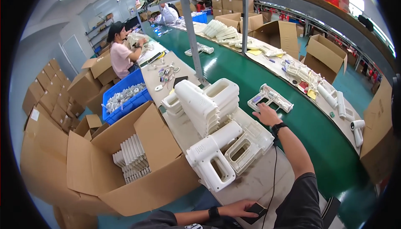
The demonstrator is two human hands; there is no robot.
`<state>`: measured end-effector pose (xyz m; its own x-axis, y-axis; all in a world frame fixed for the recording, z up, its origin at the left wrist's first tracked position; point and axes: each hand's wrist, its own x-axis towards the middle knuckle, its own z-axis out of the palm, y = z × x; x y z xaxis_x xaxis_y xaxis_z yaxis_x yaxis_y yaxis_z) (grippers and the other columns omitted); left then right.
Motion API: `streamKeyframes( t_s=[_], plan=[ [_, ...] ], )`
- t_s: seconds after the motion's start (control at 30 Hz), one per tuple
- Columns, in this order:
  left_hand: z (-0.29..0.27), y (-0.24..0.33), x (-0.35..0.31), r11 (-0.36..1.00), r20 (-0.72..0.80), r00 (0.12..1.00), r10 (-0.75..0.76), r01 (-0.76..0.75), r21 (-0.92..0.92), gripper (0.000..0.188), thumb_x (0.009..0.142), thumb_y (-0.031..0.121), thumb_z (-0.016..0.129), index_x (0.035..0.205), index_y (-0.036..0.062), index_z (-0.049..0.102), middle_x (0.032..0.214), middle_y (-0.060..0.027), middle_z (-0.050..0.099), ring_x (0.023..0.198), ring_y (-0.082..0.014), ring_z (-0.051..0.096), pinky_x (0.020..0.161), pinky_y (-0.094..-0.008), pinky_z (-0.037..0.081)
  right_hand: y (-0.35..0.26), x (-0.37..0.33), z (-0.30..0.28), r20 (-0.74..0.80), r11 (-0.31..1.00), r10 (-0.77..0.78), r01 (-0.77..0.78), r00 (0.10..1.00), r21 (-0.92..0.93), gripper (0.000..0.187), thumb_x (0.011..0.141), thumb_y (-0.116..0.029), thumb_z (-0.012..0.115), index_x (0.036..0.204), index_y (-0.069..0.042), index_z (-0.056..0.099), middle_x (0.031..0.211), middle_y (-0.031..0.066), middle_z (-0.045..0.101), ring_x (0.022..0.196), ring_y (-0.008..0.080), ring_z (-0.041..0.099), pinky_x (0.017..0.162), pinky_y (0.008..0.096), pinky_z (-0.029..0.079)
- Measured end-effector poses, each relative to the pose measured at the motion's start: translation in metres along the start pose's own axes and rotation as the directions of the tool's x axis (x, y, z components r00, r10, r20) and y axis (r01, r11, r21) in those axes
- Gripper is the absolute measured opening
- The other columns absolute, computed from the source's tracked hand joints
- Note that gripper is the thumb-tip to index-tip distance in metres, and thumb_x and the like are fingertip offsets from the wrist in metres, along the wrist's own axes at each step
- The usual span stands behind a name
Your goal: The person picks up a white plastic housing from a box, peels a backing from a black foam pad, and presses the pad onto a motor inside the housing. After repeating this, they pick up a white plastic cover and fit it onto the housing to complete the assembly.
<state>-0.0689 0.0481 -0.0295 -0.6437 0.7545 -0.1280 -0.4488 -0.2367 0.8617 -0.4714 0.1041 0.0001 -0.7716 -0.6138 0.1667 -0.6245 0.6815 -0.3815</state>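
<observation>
My right hand [267, 114] reaches over the green conveyor belt, its fingers stretched out at the near edge of an open white plastic housing half [285, 101]. Whether the fingertips touch it I cannot tell. My left hand [239, 209] is low at the bench's near edge, closed on a small dark block [255, 212]. Between the hands lie a white housing shell with a handle opening [211, 162] and a second shell [252, 139], inner side up. Behind them stands a stack of nested white shells [198, 106].
An open cardboard box [104, 179] with white parts stands left of the bench. Beyond it is a blue crate [125, 97] of small parts. A grey metal post [190, 28] rises by the belt [309, 120]. A black cable [274, 179] crosses the bench. A co-worker [121, 53] sits far left.
</observation>
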Motion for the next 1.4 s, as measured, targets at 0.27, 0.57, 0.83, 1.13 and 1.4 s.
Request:
streamKeyframes(
  t_s=[0.27, 0.57, 0.83, 1.13, 1.4],
  plan=[
    [-0.002, 0.002, 0.001, 0.999, 0.011, 1.0, -0.024, 0.024, -0.024, 0.037, 0.097, 0.018, 0.066, 0.13, 0.0038, 0.056, 0.11, 0.0044, 0.062, 0.099, -0.0039, 0.054, 0.088, -0.0235, 0.046, 0.012, 0.005, 0.003, -0.084, 0.982, -0.104, 0.089, 0.991, -0.168, 0.022, 0.09, -0.019, 0.063, 0.101, -0.002, 0.056, 0.103, 0.0144, 0.06, 0.098, 0.0361, 0.063, 0.08, 0.047, 0.052],
    [-0.014, -0.027, 0.002, 0.999, -0.03, 1.0, 0.003, -0.002, 0.032, 0.037, 0.096, 0.014, 0.068, 0.129, 0.0037, 0.057, 0.111, 0.0016, 0.066, 0.099, -0.0053, 0.06, 0.087, -0.0241, 0.05, 0.012, -0.055, -0.072, -0.052, 0.956, -0.008, -0.008, 0.999, -0.295, 0.022, 0.082, -0.01, 0.068, 0.1, -0.003, 0.058, 0.102, 0.0171, 0.063, 0.092, 0.0372, 0.066, 0.072, 0.0495, 0.052],
    [-0.003, -0.015, -0.003, 0.992, -0.182, 0.983, 0.035, -0.012, 0.127, 0.035, 0.096, 0.017, 0.069, 0.125, 0.0022, 0.059, 0.106, -0.0009, 0.069, 0.094, -0.0068, 0.064, 0.083, -0.0244, 0.053, -0.041, -0.203, -0.136, -0.023, 0.943, -0.001, -0.007, 1.0, -0.332, 0.02, 0.083, -0.012, 0.068, 0.098, -0.003, 0.058, 0.099, 0.0144, 0.062, 0.088, 0.0358, 0.067, 0.068, 0.0469, 0.052],
    [0.024, 0.025, -0.057, 0.992, -0.157, 0.985, 0.077, -0.06, 0.109, 0.035, 0.092, 0.005, 0.069, 0.124, -0.0019, 0.06, 0.111, -0.0055, 0.068, 0.099, -0.0129, 0.063, 0.089, -0.0289, 0.052, -0.138, -0.367, -0.096, 0.033, 0.933, 0.153, -0.133, 0.988, -0.335, 0.02, 0.085, -0.014, 0.067, 0.095, -0.002, 0.056, 0.092, 0.0119, 0.06, 0.081, 0.031, 0.066, 0.063, 0.042, 0.051],
    [0.016, 0.039, -0.073, 0.988, -0.33, 0.932, 0.152, -0.144, 0.048, 0.032, 0.09, -0.002, 0.065, 0.121, -0.0025, 0.061, 0.113, -0.0091, 0.068, 0.104, -0.0164, 0.064, 0.094, -0.0312, 0.049, -0.194, -0.443, -0.042, -0.022, 0.973, 0.129, -0.131, 0.991, -0.191, 0.02, 0.076, -0.008, 0.066, 0.093, -0.004, 0.058, 0.09, 0.0081, 0.058, 0.08, 0.0254, 0.065, 0.071, 0.0356, 0.05]
  ],
)
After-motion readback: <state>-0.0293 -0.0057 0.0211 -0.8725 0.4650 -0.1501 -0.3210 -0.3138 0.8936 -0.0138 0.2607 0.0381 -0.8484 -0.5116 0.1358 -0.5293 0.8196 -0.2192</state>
